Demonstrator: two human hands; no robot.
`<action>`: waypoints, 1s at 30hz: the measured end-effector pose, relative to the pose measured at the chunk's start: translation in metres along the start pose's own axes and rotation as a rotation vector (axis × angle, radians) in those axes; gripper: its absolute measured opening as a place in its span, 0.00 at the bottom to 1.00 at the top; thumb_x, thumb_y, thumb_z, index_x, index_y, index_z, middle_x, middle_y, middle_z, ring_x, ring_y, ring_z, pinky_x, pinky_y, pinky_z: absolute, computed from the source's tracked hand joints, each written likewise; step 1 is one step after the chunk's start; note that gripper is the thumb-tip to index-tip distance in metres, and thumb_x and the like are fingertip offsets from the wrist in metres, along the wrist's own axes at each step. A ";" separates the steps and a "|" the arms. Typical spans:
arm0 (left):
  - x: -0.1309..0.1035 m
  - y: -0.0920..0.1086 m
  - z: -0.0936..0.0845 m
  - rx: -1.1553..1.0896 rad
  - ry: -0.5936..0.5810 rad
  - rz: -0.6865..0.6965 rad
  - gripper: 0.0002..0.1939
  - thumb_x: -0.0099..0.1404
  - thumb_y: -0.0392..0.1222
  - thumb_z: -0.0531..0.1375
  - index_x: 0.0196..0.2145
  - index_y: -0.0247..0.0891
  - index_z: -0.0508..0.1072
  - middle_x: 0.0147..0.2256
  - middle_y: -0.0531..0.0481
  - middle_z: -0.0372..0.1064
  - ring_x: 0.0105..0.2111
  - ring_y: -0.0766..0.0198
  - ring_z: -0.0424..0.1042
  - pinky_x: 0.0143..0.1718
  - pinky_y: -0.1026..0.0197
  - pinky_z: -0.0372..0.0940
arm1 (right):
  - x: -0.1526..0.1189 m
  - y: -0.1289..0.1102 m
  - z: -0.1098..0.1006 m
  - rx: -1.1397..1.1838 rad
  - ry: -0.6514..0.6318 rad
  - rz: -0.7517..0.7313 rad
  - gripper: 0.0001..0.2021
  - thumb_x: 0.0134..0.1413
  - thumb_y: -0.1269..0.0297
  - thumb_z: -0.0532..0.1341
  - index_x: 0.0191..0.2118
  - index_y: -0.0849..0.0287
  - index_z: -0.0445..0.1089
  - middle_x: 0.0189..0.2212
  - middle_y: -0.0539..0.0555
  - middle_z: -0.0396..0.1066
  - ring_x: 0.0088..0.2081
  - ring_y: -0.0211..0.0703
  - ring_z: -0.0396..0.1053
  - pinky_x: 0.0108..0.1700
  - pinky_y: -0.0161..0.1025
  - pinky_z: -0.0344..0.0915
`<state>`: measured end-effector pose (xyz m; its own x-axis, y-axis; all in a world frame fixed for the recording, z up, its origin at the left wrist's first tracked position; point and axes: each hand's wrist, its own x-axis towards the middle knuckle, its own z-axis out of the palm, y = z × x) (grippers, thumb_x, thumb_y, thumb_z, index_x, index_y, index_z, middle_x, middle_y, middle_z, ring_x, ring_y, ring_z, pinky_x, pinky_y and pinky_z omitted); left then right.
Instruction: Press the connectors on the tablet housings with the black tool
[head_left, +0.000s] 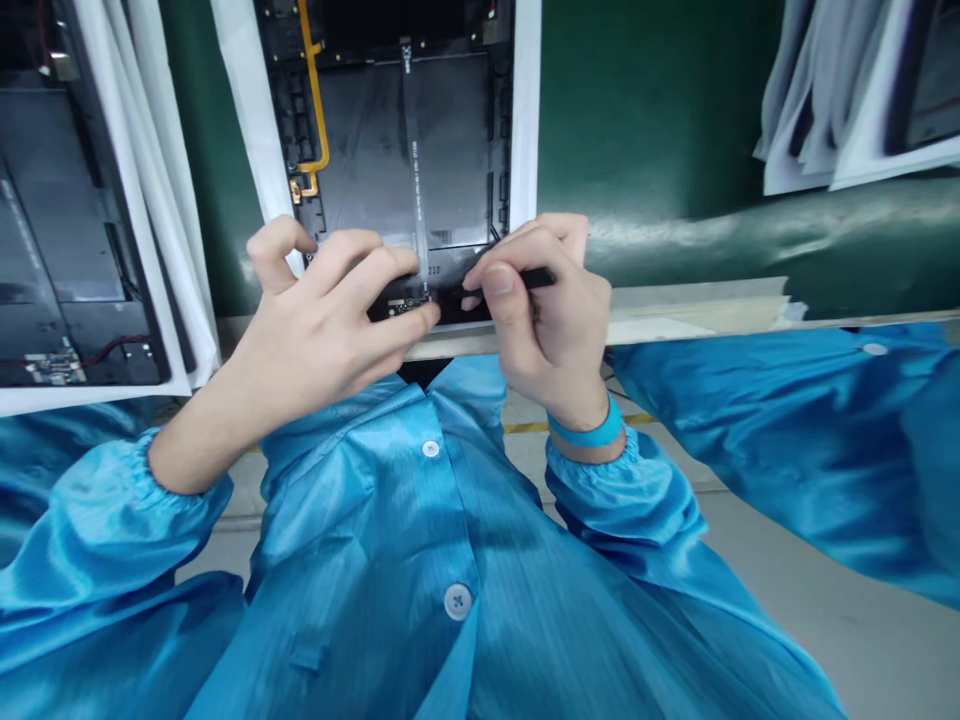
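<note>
An opened tablet-like device point(367, 130) lies in front of me, its inside facing up, with a long flat ribbon cable point(418, 170) running down its middle. My left hand point(330, 310) rests over its lower left edge, fingers spread, fingertips beside a small circuit board point(409, 304) at the cable's lower end. In a closed pinch, my right hand point(551, 300) grips a slim black tool point(538, 278) at the lower right corner. The tool's tip points left toward the board; its exact kind is hard to make out against the dark housing.
White sheets point(527, 110) lie under the device. Another opened device point(52, 220) on white wrapping is at the left, and one more point(930, 90) at the far right. Pale tape point(697, 308) runs along the green table's point(637, 120) front edge. Blue-clothed people point(810, 430) sit on either side.
</note>
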<state>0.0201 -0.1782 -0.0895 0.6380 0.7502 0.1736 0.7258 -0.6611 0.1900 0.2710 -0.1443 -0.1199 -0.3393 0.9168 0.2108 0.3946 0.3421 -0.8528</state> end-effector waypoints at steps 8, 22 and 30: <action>0.000 0.002 0.004 0.041 0.038 0.007 0.11 0.85 0.39 0.62 0.59 0.45 0.81 0.62 0.39 0.79 0.61 0.39 0.79 0.55 0.37 0.74 | 0.004 0.008 0.001 -0.026 0.000 -0.127 0.22 0.85 0.45 0.50 0.41 0.49 0.73 0.32 0.51 0.74 0.40 0.49 0.75 0.60 0.63 0.76; 0.002 0.008 0.001 -0.052 -0.055 -0.128 0.16 0.85 0.38 0.60 0.60 0.55 0.82 0.69 0.46 0.76 0.66 0.36 0.78 0.58 0.20 0.71 | 0.005 0.013 0.004 -0.097 0.014 -0.279 0.16 0.85 0.53 0.52 0.42 0.50 0.69 0.33 0.49 0.75 0.37 0.46 0.74 0.55 0.56 0.72; -0.003 0.003 0.007 -0.011 0.057 -0.017 0.14 0.83 0.37 0.63 0.61 0.49 0.79 0.67 0.40 0.78 0.63 0.34 0.79 0.56 0.24 0.69 | 0.006 0.010 0.004 -0.068 0.092 -0.314 0.12 0.85 0.59 0.55 0.43 0.51 0.69 0.33 0.47 0.75 0.37 0.44 0.73 0.51 0.51 0.69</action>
<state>0.0221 -0.1823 -0.0963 0.6095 0.7603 0.2246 0.7337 -0.6483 0.2036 0.2695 -0.1360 -0.1294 -0.3755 0.7784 0.5031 0.3402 0.6207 -0.7064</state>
